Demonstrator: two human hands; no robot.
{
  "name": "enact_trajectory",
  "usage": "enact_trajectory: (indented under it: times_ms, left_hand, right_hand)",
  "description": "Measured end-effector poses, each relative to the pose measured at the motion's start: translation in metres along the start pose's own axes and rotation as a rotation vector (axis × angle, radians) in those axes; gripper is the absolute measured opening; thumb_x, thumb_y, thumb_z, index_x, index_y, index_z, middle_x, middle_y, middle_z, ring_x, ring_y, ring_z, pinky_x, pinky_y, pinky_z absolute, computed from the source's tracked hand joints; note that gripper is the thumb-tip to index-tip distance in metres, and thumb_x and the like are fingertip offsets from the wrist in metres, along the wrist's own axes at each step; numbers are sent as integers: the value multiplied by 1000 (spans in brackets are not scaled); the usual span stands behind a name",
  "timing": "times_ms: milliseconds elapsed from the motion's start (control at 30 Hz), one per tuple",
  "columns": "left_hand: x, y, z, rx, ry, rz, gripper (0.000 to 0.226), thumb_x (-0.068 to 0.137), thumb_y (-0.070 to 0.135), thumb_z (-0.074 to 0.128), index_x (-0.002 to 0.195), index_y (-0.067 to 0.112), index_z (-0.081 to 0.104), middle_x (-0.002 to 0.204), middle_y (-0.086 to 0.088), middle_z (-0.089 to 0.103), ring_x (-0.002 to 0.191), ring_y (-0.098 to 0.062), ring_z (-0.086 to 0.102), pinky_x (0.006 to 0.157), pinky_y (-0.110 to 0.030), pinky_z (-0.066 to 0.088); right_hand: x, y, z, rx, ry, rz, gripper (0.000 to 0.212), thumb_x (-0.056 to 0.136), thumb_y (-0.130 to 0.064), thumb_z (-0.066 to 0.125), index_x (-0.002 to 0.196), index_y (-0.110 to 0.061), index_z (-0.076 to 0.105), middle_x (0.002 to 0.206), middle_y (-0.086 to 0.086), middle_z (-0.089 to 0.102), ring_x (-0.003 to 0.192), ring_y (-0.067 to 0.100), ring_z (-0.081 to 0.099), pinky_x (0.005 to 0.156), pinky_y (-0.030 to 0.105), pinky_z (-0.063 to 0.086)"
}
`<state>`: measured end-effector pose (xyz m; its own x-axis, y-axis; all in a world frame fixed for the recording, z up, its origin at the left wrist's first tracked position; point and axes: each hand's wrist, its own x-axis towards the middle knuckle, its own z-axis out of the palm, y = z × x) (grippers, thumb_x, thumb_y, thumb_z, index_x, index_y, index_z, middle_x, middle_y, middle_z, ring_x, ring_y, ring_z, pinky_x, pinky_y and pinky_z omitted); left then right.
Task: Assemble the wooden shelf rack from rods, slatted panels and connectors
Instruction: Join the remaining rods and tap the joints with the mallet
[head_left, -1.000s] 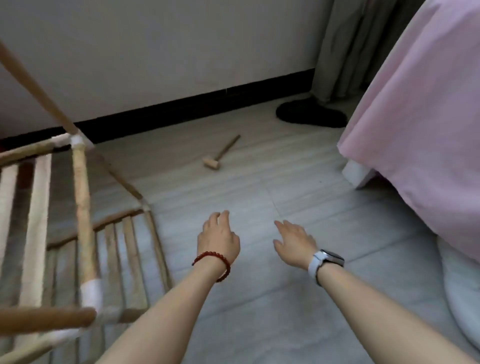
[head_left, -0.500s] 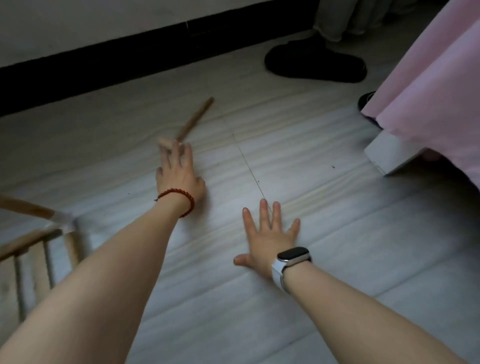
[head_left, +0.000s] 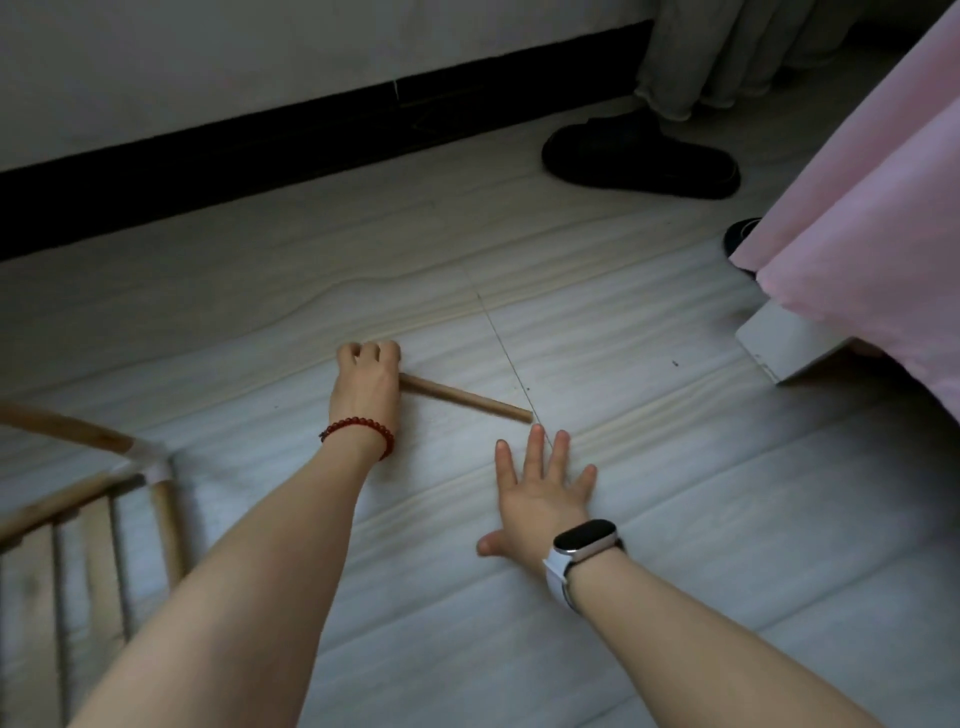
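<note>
Now your left hand (head_left: 366, 382) is curled over the head end of a small wooden mallet (head_left: 467, 399) that lies on the floor (head_left: 727, 519). Its fingers (head_left: 371, 353) are bent and clamped round the head, which they hide. The handle sticks out from under that hand, pointing toward your right hand. Your right hand (head_left: 540, 493) lies flat on the floor just beside the handle's free end, fingers straight and spread, holding nothing; whether a fingertip touches the handle is hard to tell. Well away from the mallet, on your left, sits the part-built rack (head_left: 93, 499), its rods and slats joined at a white connector (head_left: 156, 470). A dark shoe (head_left: 639, 156) lies beyond the mallet, near the wall.

The mallet looks light, stiff and dry. For tapping joints you would likely do better to take hold along the handle than at the head.
</note>
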<state>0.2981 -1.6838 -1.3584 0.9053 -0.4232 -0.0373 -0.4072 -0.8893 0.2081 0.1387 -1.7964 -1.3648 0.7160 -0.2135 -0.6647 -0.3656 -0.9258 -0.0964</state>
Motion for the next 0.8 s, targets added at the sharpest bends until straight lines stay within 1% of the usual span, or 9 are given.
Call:
enact_trajectory:
  times_ms: [100,233,300,400,467,567,667,733,800]
  left_hand:
    - [-28,6,1,5,-10,9,24,94,0,41,113,6,53,117,-14,41,114,-29,32,86,-33,44]
    - [-78,13,4,-26,-64,-100,21,96,5,42,113,3,55,141,-11,28,122,-29,32,84,-31,46]
    - [-103,12,4,-48,-85,-113,21,96,4,43,113,4,55,147,-8,23,126,-28,31,87,-30,45]
    - [-136,17,-2,-195,-47,-104,18,94,10,48,108,7,58,135,-6,37,116,-24,41,85,-27,41]
    - [-162,29,-17,-396,-3,-102,17,89,6,54,105,8,60,126,-4,40,101,-22,50,81,-23,41]
    - [-186,52,-42,-614,12,-70,30,84,-5,54,108,12,60,118,2,37,84,-9,49,73,-9,33]
    - [-213,73,-85,-723,-6,2,44,82,-8,55,120,15,55,114,4,35,85,6,46,72,2,32]
    - [-227,81,-117,-750,-3,30,56,80,-10,54,129,16,47,114,3,37,85,5,45,72,3,31]
    - [-245,89,-157,-749,11,54,63,80,-10,50,137,15,37,116,4,39,95,1,43,77,-3,34]
  right_hand:
    - [-4,2,-3,12,33,-19,108,81,-61,57,147,-19,-17,149,23,-30,134,47,-27,105,68,-3]
    - [-24,9,-3,31,119,-42,87,89,-52,51,150,-19,-2,156,16,-14,142,37,-14,112,57,1]
    - [-44,14,4,82,304,-79,64,93,-40,47,145,-13,22,152,13,20,141,29,17,111,44,19]
    - [-76,23,10,43,717,-171,37,76,-24,72,109,-12,61,106,7,59,98,27,59,82,38,45]
    - [-100,30,9,-15,770,-211,38,68,-27,80,100,-11,66,99,7,63,93,27,63,83,42,47]
    - [-126,39,4,-210,741,-217,38,76,-39,73,104,-14,65,96,0,63,96,21,62,93,46,43]
    - [-171,38,-14,-164,748,-264,31,76,-35,74,96,-13,66,87,3,64,86,25,63,78,39,49]
    - [-197,37,-22,-109,690,-290,23,94,-35,52,105,-16,58,94,1,62,88,26,60,71,35,43]
    - [-235,34,-27,-19,745,-339,18,94,-29,53,103,-15,60,86,1,64,74,27,63,55,36,46]
